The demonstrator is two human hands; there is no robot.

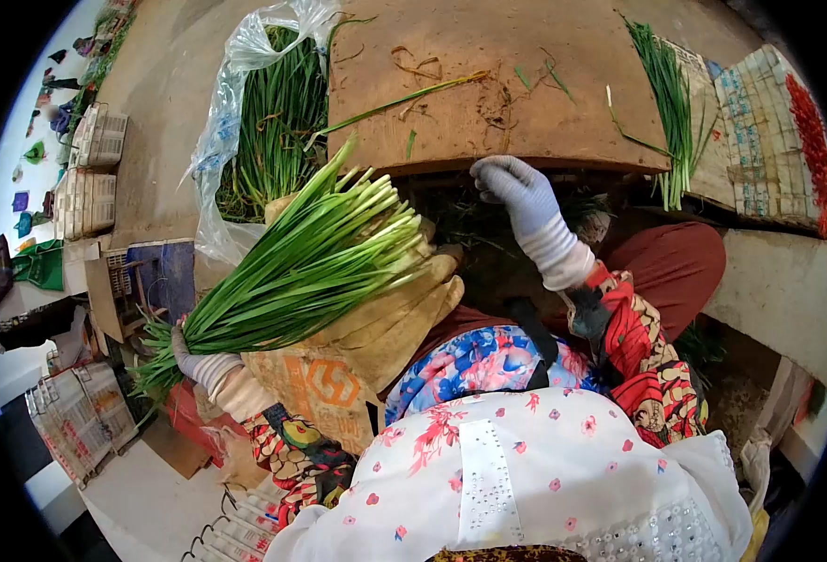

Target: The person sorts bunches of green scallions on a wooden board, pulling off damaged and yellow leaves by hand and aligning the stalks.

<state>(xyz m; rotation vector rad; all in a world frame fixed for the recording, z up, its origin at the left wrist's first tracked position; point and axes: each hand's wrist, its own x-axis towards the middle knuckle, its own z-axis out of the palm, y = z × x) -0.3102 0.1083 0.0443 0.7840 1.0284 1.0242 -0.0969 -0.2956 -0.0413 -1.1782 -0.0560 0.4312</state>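
A large bunch of garlic chives lies slantwise across my left side, pale stem ends toward the upper right and leaf tips toward the lower left. My left hand, in a grey-and-white glove, is wrapped round its leafy end. Beneath the bunch a tan sack with orange print covers my lap. My right hand, gloved too, hovers just off the near edge of the wooden board. Its fingers are curled in, and nothing shows sticking out of them. Loose leaf scraps and a long yellowing stalk lie on the board.
Behind the held bunch stands a clear plastic bag packed with more chives. Another small bunch rests at the board's right side, near a crate with red strips. White crates are stacked at the far left.
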